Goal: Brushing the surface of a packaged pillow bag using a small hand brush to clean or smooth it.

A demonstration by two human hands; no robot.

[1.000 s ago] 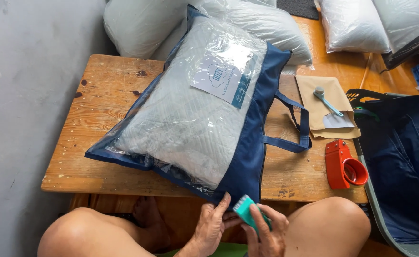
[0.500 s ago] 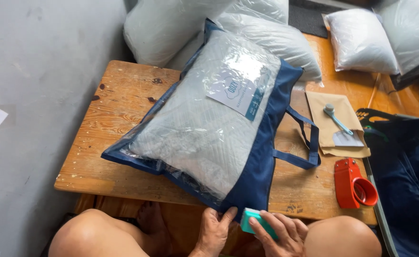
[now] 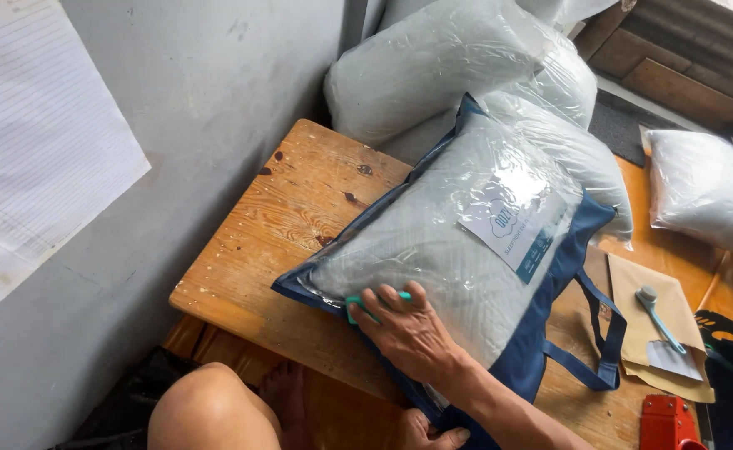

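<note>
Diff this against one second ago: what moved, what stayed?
The right hand carried the teal tool up from the lap and presses it on the bagged pillow near its left corner. The left hand moved to the bag's near edge. The pillow bag, brush and envelope stayed put.

Bagged pillow (image 3: 458,242) on table (image 3: 291,217), more pillows (image 3: 441,71) behind, brush (image 3: 656,307) right.

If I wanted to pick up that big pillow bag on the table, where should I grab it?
Probably by the blue strap handles on the pillow bag. They loop out free from its right side over the wooden table, so come from the right and hook fingers through. The clear front looks slick and puffy, a poor grip. The right hand presses a teal tool on its near corner.
</note>
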